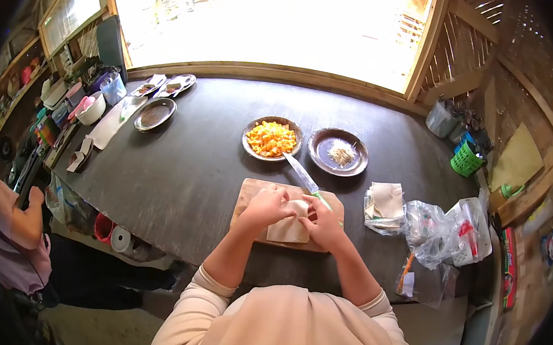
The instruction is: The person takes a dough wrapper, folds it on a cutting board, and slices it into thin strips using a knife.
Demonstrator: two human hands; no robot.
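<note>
Both my hands are over the wooden cutting board (243,202) at the front of the table. A thin beige wrapper sheet (288,231) lies on it, its far edge folded or rolled up. At the sheet's left far side, my left hand (268,205) has its fingers bent onto that edge. Opposite it, my right hand (321,223) curls its fingertips round the other end. What the fold contains, if anything, is covered by the fingers. Just beyond, a knife (300,174) with a green handle slants from a plate rim to the board.
Behind the board stand a plate of diced orange pieces (271,139) and a plate with pale shreds (340,155). Rightward are stacked beige sheets (386,202) and plastic bags (436,225). An empty plate (155,114) sits left. Another person (13,231) is at the left.
</note>
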